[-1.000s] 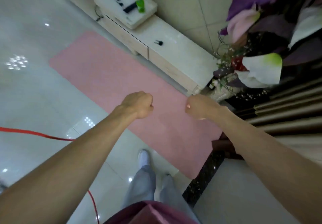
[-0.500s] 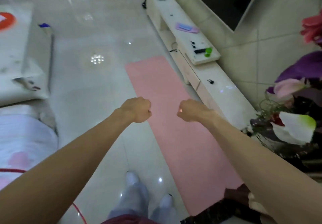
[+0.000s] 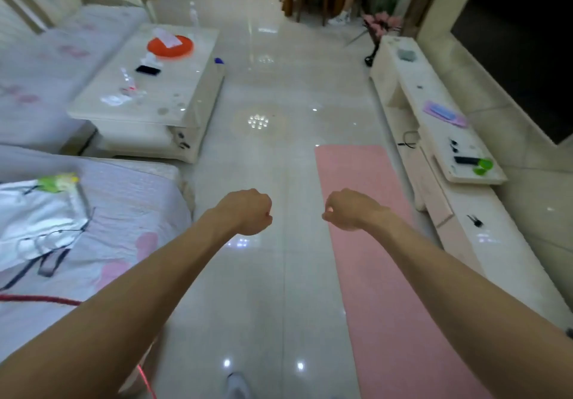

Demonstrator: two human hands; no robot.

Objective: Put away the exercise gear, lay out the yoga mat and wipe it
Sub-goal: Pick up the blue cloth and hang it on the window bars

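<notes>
**Fists held level as the view swung toward the room**

Since half a second earlier, the view had been lifted and turned, so that the yoga mat [image 3: 372, 274] was shifted from the middle of the frame to its lower right, and the large purple and white flowers at the right edge were lost from sight. Both arms were kept stretched forward much as before.

The left hand [image 3: 248, 211] was held above the bare tiled floor [image 3: 263, 290], its fingers clenched into a fist with nothing seen in them. The right hand [image 3: 350, 209] was held level with it, a gap left between the two, over the mat's left edge; its fingers were likewise clenched on nothing visible.

The pink mat was laid out flat on the floor, running away from the person, just beside a long wall desk [image 3: 403, 82] on the right. On that desk a purple pad [image 3: 445, 113] and, nearer, a green object [image 3: 482, 166] next to a black one were seen.

At the left, a low desk [image 3: 161, 110] was seen with an orange disc [image 3: 170, 46] and a black phone [image 3: 148, 70] on it. Nearer, a sofa [image 3: 130, 212] with a pale patterned cover was occupied by a silvery bag [image 3: 40, 221], and a red cord [image 3: 40, 299] was stretched across the cover. One pale shoe [image 3: 237, 384] was visible at the bottom edge.
</notes>
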